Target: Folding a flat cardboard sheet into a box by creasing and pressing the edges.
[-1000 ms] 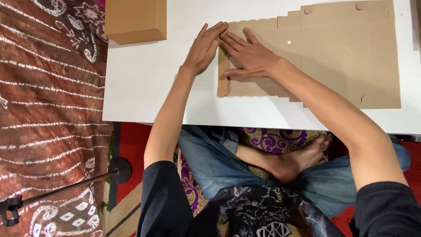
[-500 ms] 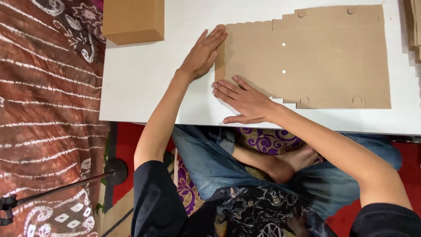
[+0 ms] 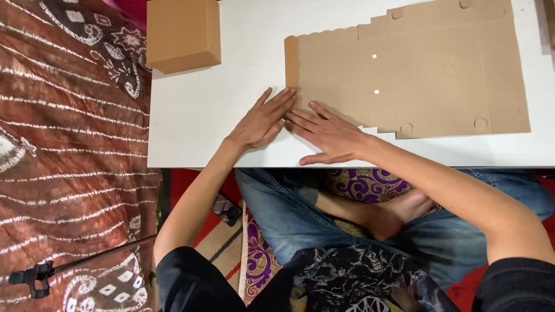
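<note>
Where splayed fingers meet cardboard sheet

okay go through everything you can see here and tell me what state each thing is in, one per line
Flat cardboard sheet: unfolded, lying flat on the white table.
Closed cardboard box: assembled, standing at the table's far left corner.
Left hand: open, palm down, fingertips at the sheet's near left corner.
Right hand: open, flat, pressing the same corner.
Stand: lying on the patterned cloth.

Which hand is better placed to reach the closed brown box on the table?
Left. The left hand lies nearer the closed box; the right hand rests palm-down on the flat cardboard sheet.
</note>
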